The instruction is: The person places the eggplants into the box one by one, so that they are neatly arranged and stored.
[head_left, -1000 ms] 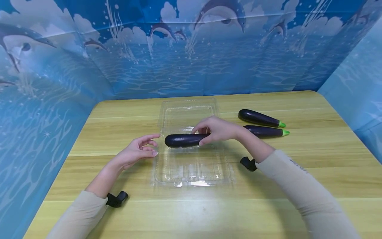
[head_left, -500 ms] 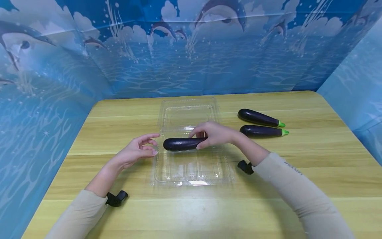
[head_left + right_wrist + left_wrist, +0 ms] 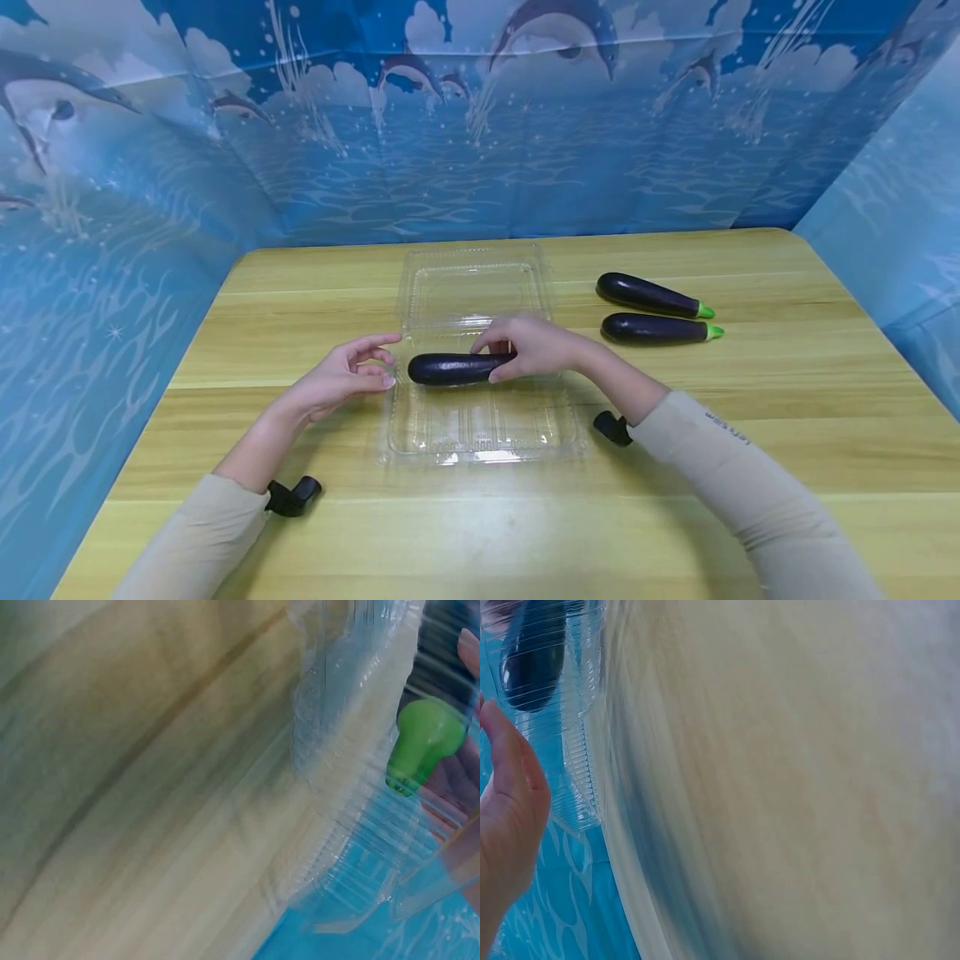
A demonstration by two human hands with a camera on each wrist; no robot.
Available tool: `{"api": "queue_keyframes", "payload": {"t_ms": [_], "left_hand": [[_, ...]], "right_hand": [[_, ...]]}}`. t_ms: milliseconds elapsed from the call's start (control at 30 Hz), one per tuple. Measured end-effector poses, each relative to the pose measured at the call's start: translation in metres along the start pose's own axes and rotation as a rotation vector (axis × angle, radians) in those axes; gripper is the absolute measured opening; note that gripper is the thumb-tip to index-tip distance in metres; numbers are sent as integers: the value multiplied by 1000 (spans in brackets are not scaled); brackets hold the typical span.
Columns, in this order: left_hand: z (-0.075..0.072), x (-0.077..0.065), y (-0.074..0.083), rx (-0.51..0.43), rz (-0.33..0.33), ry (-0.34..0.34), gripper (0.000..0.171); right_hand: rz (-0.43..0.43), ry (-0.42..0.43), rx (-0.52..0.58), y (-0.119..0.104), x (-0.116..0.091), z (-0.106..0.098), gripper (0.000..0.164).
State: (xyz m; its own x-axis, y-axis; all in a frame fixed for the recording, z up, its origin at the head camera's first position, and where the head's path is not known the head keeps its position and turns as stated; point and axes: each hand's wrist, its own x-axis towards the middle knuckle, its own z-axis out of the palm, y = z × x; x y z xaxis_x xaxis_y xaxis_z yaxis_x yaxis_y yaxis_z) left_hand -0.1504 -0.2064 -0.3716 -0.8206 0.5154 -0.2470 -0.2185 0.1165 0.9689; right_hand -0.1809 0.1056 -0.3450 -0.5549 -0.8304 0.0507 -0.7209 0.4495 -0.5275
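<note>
My right hand (image 3: 536, 346) grips a dark purple eggplant (image 3: 450, 369) near its stem end, which the hand mostly hides in the head view. Its green stem (image 3: 427, 735) shows in the right wrist view. The eggplant lies sideways within the bottom half of a clear plastic clamshell box (image 3: 480, 454), whose lid (image 3: 476, 287) is folded back. At the box's left rim is my left hand (image 3: 337, 383), thumb and index finger apart with nothing between them. The left wrist view shows the eggplant's rounded end (image 3: 529, 682) through the clear plastic.
Two more eggplants (image 3: 648, 294) with green stems lie to the right of the box on the wooden table (image 3: 480, 533). A blue dolphin-print cloth (image 3: 420, 183) hangs behind and at the sides of the table. Black cameras (image 3: 296, 497) are strapped at both wrists.
My right hand has brought the eggplant slightly down and toward me, and a little left, into the box's bottom half. My left hand stays at the left rim.
</note>
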Motion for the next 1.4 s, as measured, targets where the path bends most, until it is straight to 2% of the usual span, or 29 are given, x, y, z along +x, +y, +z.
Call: {"api": "queue_keyframes", "payload": {"t_ms": [133,367,667,1400], "left_hand": [[0,0,0,1,0,-2,70],[0,0,1,3,0,-5,70],[0,0,1,6,2,-9,70],[1,-1,1,0,4,-10,72]], "right_hand": [[10,15,-26,0,-1,4,36],[57,10,34,-2,-2,8,37],[46,15,10,-2,-3,14,35],[58,7,67,-2,-5,18,37]]}}
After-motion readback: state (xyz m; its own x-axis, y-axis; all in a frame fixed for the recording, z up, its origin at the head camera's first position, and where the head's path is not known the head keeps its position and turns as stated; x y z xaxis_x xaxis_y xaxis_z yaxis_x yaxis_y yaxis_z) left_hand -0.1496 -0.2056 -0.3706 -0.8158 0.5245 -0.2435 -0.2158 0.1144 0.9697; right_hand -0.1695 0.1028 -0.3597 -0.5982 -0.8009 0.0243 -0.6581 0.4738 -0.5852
